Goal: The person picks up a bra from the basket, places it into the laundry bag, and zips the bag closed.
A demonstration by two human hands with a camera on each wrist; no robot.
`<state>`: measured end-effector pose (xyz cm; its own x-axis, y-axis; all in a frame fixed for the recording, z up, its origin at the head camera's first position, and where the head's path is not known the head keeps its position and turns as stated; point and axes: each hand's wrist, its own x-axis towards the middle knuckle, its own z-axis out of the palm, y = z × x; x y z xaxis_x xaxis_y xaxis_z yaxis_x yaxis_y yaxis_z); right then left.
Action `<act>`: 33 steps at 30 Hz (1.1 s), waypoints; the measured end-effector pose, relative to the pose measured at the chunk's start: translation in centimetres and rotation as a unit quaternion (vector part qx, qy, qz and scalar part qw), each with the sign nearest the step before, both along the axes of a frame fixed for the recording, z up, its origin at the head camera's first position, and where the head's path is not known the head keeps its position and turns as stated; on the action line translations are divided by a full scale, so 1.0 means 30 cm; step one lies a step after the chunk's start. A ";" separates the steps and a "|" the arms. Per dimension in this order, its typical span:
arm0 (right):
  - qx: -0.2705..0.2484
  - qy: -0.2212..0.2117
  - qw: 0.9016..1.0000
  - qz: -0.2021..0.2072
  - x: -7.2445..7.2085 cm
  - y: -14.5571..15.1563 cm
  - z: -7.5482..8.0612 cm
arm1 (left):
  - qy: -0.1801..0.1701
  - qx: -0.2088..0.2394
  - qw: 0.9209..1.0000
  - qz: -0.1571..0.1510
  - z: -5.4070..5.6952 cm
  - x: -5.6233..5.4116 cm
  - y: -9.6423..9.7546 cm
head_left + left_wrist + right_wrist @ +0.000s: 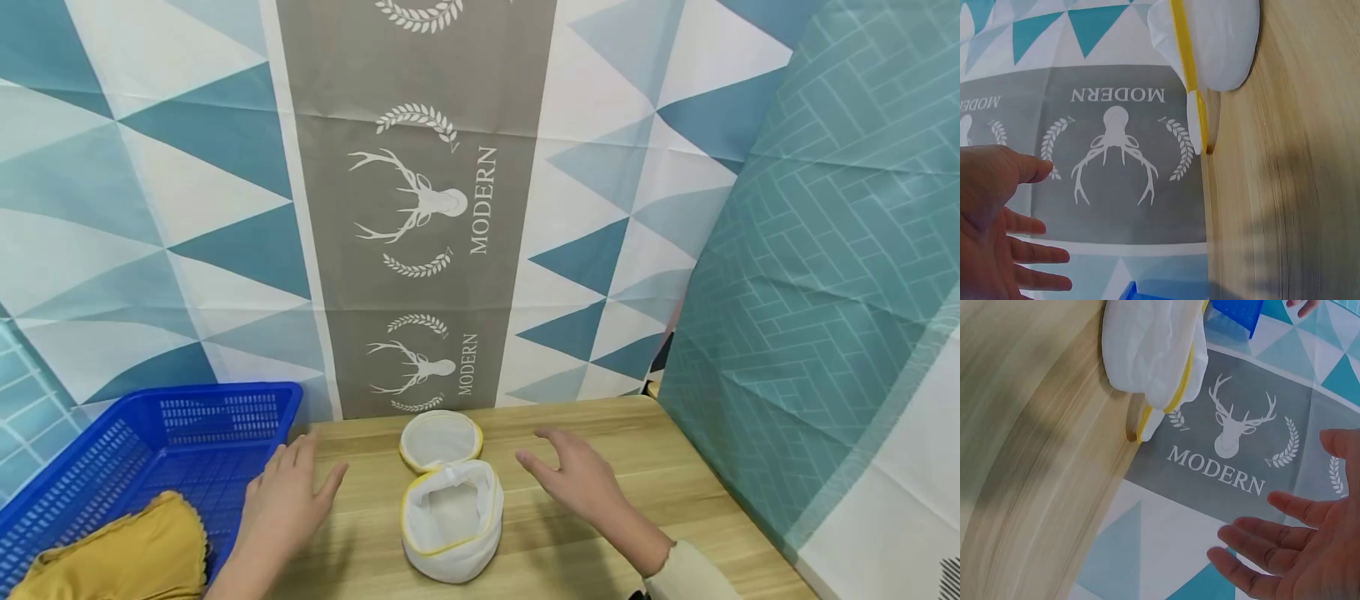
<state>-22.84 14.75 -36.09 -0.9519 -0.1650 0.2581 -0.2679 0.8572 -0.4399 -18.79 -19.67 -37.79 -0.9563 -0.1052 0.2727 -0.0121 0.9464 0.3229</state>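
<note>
A white mesh laundry bag (453,525) with yellow trim stands on the wooden table, its round lid (441,440) flipped back behind it. Its mouth gapes upward and the inside shows bare mesh. To the left of the bag my left hand (281,500) hovers over the table beside the blue basket, fingers spread and holding nothing. My right hand (576,477) hovers to the bag's right, likewise holding nothing, with thumb and fingers apart. In the right wrist view the bag (1150,350) appears at the top, well away from my fingers (1260,544).
A blue plastic basket (225,454) stands at the left, with a mustard-yellow cloth garment (120,550) with a scalloped edge inside. The wooden table (637,450) ends at a patterned curtain (420,275) behind and a teal patterned sheet (817,275) on the right.
</note>
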 end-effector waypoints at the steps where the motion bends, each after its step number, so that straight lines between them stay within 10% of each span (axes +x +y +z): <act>1: -0.005 -0.003 1.000 0.004 0.001 -0.002 0.000 | 0.007 -0.001 1.000 0.000 0.003 0.002 -0.005; 19: -0.053 -0.047 0.997 0.029 -0.013 -0.020 -0.047 | -0.025 0.007 0.999 0.020 0.022 0.023 -0.157; 33: -0.064 -0.067 0.994 0.055 -0.015 -0.035 -0.078 | -0.124 0.053 0.991 0.026 -0.001 0.022 -0.308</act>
